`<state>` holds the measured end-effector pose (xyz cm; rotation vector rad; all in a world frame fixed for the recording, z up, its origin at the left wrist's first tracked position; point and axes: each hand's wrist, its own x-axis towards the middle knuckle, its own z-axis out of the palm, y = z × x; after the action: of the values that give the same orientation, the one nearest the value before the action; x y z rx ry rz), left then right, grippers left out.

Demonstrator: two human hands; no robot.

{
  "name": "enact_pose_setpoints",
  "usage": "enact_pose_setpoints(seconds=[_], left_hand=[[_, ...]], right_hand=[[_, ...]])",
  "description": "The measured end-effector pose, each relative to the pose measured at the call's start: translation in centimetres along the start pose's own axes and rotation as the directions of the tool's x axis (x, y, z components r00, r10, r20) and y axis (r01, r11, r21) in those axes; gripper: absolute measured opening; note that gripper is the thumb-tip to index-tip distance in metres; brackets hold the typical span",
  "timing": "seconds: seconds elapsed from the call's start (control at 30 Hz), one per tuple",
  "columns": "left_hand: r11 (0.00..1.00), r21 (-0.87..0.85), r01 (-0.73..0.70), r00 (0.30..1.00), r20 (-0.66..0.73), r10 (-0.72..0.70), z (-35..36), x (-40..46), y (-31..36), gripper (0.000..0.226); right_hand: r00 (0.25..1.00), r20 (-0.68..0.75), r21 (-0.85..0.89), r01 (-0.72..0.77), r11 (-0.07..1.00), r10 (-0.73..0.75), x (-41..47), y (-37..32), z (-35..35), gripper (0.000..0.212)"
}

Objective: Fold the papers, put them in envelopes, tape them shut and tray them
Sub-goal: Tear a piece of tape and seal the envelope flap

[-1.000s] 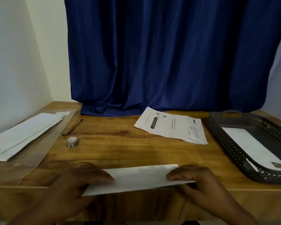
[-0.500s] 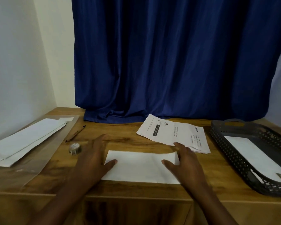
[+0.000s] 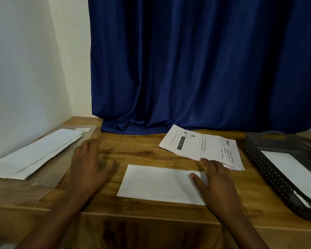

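A folded white paper (image 3: 156, 183) lies flat near the desk's front edge. My right hand (image 3: 216, 178) rests on its right end with straight fingers. My left hand (image 3: 90, 162) hovers blurred to the left of the paper, fingers spread, holding nothing; it hides the small tape roll and the pencil seen earlier. A stack of printed papers (image 3: 203, 146) lies behind the folded paper. White envelopes (image 3: 38, 153) lie in a pile at the far left. A dark perforated tray (image 3: 276, 169) on the right holds one sealed white envelope (image 3: 294, 171).
A clear plastic sleeve (image 3: 48, 184) lies under and in front of the envelope pile. A blue curtain (image 3: 196, 69) hangs behind the wooden desk (image 3: 142, 155), its hem on the desk top. A white wall closes off the left side.
The folded paper was set down flat from the desk edge. My left hand has left it and moved left and away, toward the envelopes. My right hand stays on the paper's right end.
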<state>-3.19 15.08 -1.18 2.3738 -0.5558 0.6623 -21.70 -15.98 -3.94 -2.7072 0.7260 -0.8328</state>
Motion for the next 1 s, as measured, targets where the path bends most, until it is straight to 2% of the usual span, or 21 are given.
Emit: enact_pose_setpoints(seconds=[0.1,0.2,0.3,0.37,0.47,0.57,0.63,0.77,0.93,1.0], left_hand=[[0.99,-0.026,0.141,0.987,0.087,-0.138,-1.3,0.8,-2.7,0.089],[0.981,-0.044,0.188,0.961,0.214,-0.174,-1.5,0.5,-3.7,0.092],[0.978,-0.08,0.191,0.965,0.196,-0.172,-1.5,0.4,-3.6,0.073],[0.963,-0.174,0.207,0.97,0.166,-0.178,-1.5,0.4,-2.5,0.056],[0.835,-0.448,0.319,0.943,0.239,-0.232,-1.1,0.5,0.8,0.055],[0.582,-0.736,0.346,0.925,0.371,-0.08,0.2,0.0,4.9,0.057],[0.465,-0.815,0.347,0.913,0.407,0.031,1.5,-0.7,7.3,0.059],[0.428,-0.843,0.326,0.908,0.406,0.107,4.3,-2.1,10.8,0.064],[0.407,-0.844,0.35,0.874,0.451,0.184,5.6,-3.4,11.6,0.065],[0.408,-0.847,0.34,0.874,0.445,0.195,5.6,-3.6,11.4,0.065]], right_hand=[[0.999,0.014,0.038,-0.029,0.999,0.029,0.0,0.1,-0.1,0.071],[0.998,0.037,0.05,-0.044,0.998,0.042,0.1,-0.2,0.1,0.075],[0.998,0.049,0.059,-0.049,0.997,0.046,0.2,-0.2,0.2,0.078],[0.997,0.055,0.085,-0.051,0.995,0.046,0.2,-0.1,0.2,0.077],[0.999,0.019,0.165,-0.047,0.985,0.044,0.4,-0.1,0.0,0.067],[0.998,-0.065,0.278,-0.001,0.961,0.02,0.8,-0.3,-0.3,0.05],[0.995,-0.095,0.359,0.02,0.933,0.015,0.8,-0.6,-0.3,0.039],[0.997,-0.065,0.568,-0.004,0.823,0.049,0.5,-2.1,-0.4,0.019],[0.999,-0.003,0.722,0.03,0.691,-0.04,0.1,-3.5,-0.5,0.024],[0.997,0.035,0.734,0.021,0.678,-0.069,-0.2,-3.6,-0.2,0.024]])
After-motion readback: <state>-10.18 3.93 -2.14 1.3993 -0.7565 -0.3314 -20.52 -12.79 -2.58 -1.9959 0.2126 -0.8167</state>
